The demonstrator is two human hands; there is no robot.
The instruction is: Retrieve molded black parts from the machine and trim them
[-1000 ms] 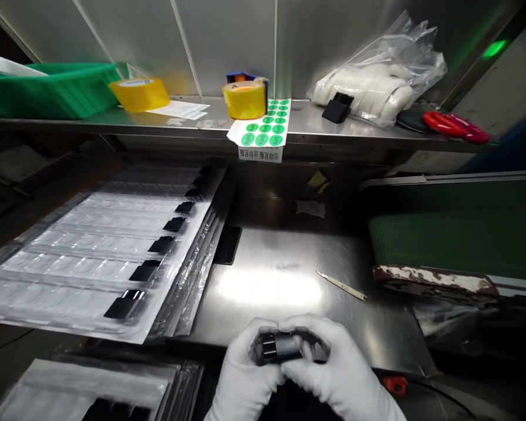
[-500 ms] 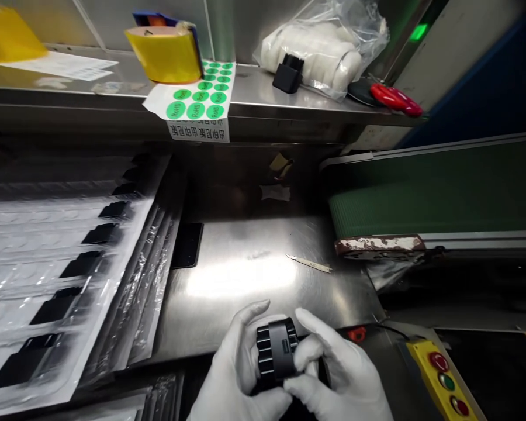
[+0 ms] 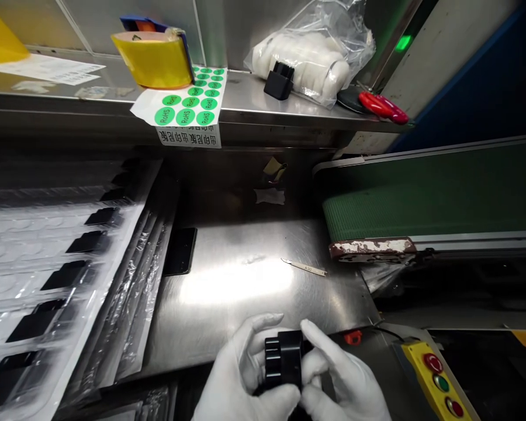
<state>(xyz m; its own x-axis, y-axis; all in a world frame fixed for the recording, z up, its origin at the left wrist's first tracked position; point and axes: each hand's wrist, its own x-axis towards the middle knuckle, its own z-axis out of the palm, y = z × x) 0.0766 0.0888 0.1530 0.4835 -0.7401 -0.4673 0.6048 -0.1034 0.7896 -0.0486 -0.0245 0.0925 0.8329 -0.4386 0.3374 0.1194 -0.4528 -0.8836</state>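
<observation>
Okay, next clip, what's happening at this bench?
A person in white gloves holds a small ribbed black plastic block in both hands, the left hand cupping it from the side and the right hand pinching its other edge, low over a shiny steel worktable. Clear blister trays holding flat black parts lie at the left, a green conveyor belt at the right.

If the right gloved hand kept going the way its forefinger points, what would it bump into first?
The right hand points its forefinger up and left, resting on the ribbed black plastic block that both hands hold. So that block comes first, then the left hand behind it. Depth is hard to judge.
</observation>
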